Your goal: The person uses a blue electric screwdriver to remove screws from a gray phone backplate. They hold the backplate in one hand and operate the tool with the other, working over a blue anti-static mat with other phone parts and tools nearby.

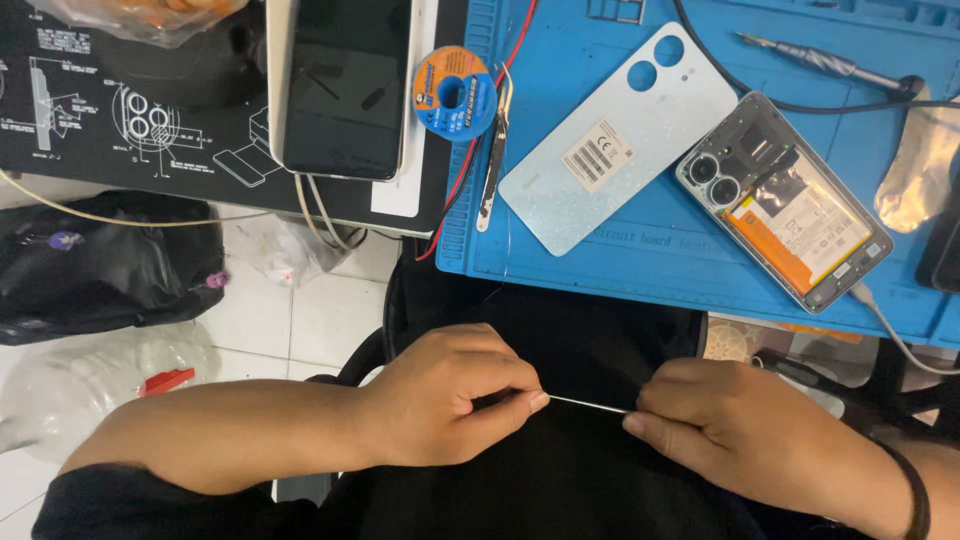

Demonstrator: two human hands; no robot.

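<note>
While the opened phone (785, 200) lies face-down on the blue work mat (560, 250) up on the bench, I hold a thin metal wire (590, 403) low over my lap, well apart from the bench edge. Its long axis runs nearly level from side to side, stretched between my two hands, so neither is nearer than the other: each has an end. My left hand (450, 400) is curled tight, thumb and forefinger pinched on the near end; my right hand (720, 430) is likewise closed, fingertips clamped on the other end. Only a short bare run of wire shows between them. Above, the pale detached back cover (620, 130) rests beside the phone, tweezers (492, 165) and a solder-wick spool (453, 92) at the mat's left edge.
</note>
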